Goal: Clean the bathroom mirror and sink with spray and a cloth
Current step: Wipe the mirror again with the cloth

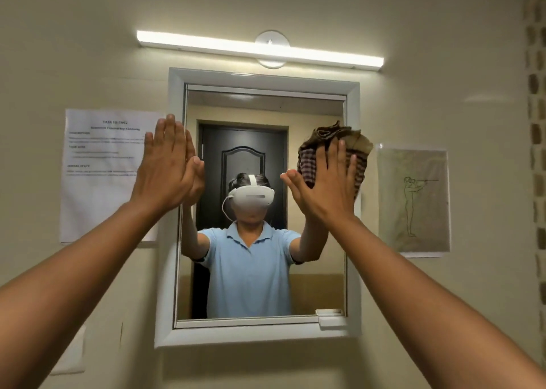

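Observation:
The bathroom mirror [260, 285] hangs in a white frame [172, 211] straight ahead. My right hand [325, 181] lies flat with fingers spread, pressing a brown checked cloth [334, 143] against the glass near the mirror's upper right edge. My left hand [168, 164] rests flat and empty on the left side of the frame, fingers straight and together. The glass reflects a person in a light blue shirt with both arms raised. No spray bottle and no sink are in view.
A tube light [260, 47] runs above the mirror. A printed sheet [103, 175] is taped to the wall on the left. A line drawing [413, 199] hangs on the right. A small white ledge [331, 317] sits at the frame's lower right corner.

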A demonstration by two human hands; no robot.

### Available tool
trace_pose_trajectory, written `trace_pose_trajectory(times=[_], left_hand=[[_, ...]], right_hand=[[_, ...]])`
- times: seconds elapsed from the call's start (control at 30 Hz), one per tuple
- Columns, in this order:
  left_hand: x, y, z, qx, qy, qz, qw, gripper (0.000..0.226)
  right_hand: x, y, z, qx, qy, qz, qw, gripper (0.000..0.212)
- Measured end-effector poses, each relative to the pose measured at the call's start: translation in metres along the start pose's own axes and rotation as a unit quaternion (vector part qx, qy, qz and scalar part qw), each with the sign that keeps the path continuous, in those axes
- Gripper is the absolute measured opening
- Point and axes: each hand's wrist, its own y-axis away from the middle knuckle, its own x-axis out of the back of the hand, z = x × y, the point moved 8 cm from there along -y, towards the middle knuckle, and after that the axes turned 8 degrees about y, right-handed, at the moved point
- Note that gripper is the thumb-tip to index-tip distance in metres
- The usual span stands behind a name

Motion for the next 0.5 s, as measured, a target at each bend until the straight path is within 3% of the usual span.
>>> trace_pose_trajectory(times=[0.5], left_hand=[[0.0,-0.007,-0.006,-0.071,-0.022,0.012,0.997,0.072]], right_hand=[[0.012,-0.079,-0.006,-0.046,-0.019,0.051,0.997,0.103]])
